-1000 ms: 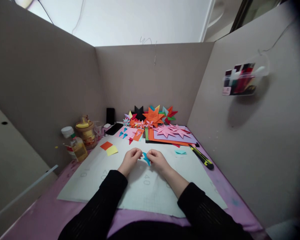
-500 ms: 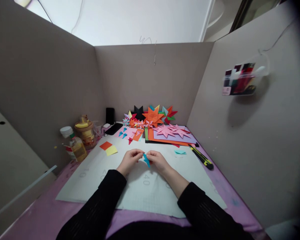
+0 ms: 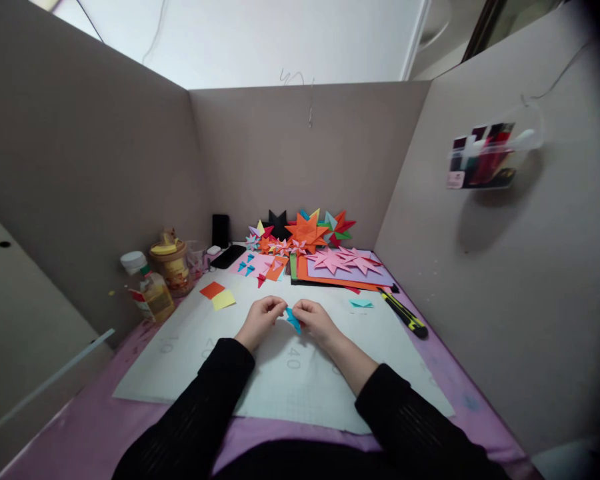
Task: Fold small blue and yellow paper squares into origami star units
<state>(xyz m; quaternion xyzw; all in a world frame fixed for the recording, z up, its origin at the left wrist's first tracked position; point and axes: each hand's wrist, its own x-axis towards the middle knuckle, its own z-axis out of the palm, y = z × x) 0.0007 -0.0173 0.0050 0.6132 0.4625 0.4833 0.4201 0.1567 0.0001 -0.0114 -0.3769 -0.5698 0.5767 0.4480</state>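
Observation:
A small folded blue paper piece [image 3: 293, 321] is held between both hands above the white sheet [image 3: 190, 363]. My left hand [image 3: 261, 320] pinches its upper left tip with thumb and index finger. From the other side, my right hand [image 3: 316, 322] grips its right edge, the fingers curled. Pointed ends of the piece hang below the fingertips. To the right of my hands lies a folded turquoise paper [image 3: 361, 303]. Yellow [image 3: 224, 299] and orange-red [image 3: 213, 290] paper squares lie to the left, slightly overlapping.
Paper stars [image 3: 307, 232] stand at the back, with pink stars [image 3: 331, 261] on stacked coloured sheets. A yellow-black cutter [image 3: 405, 315] lies right. A bottle [image 3: 150, 293], a jar [image 3: 173, 267] and a phone [image 3: 229, 257] are at the left. A clear holder [image 3: 485, 160] hangs on the right wall.

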